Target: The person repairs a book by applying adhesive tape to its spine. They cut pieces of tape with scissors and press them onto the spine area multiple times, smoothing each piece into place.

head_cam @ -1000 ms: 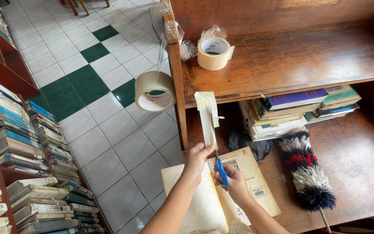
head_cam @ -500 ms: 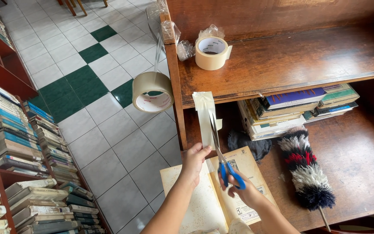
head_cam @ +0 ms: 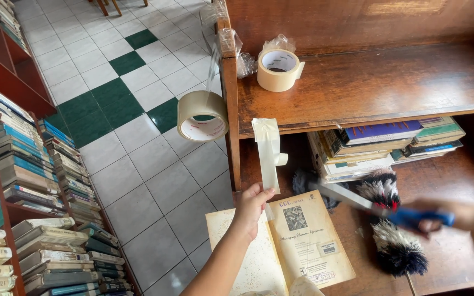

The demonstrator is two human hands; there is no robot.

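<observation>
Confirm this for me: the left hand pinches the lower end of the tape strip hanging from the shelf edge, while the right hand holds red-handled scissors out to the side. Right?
Not quite: the scissors have a blue handle, not red, as the head view shows. The rest holds: the left hand pinches the lower end of the tape strip hanging from the shelf edge, and the right hand holds the scissors out to the side.

green-and-white checked floor tiles [head_cam: 122,104], blue-handled scissors [head_cam: 407,215], perhaps red-banded black-and-white feather duster [head_cam: 393,233], yellowed book [head_cam: 297,241]

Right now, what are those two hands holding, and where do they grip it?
The left hand pinches the lower end of a pale tape strip hanging from the shelf edge. The right hand grips blue-handled scissors by the handles.
</observation>
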